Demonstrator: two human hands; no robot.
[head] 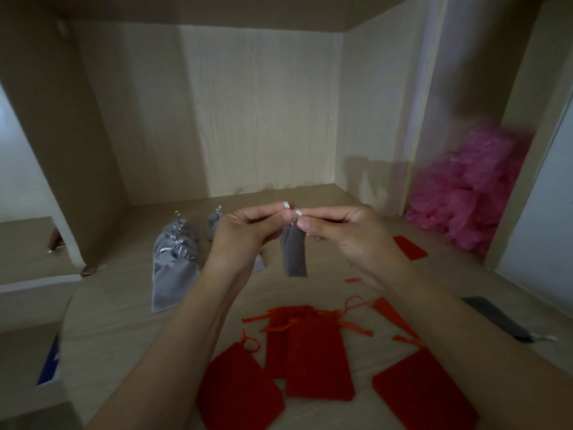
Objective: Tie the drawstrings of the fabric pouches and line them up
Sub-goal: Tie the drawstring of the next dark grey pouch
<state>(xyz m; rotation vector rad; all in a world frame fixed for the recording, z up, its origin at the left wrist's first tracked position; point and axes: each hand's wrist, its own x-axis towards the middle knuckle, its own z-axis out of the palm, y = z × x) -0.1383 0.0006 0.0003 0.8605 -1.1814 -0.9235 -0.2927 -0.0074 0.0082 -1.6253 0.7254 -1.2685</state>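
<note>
Head view: your left hand (245,232) and right hand (344,234) meet above the table (124,305), the fingers of both pinching the silver drawstring (291,210) of one grey pouch (294,256), which hangs in the air below them. To its left, a cluster of cinched grey pouches (175,256) lies on the table. Nearer you, several red pouches (313,358) lie flat with loose strings, and a pink heap (471,193) sits at far right.
</note>
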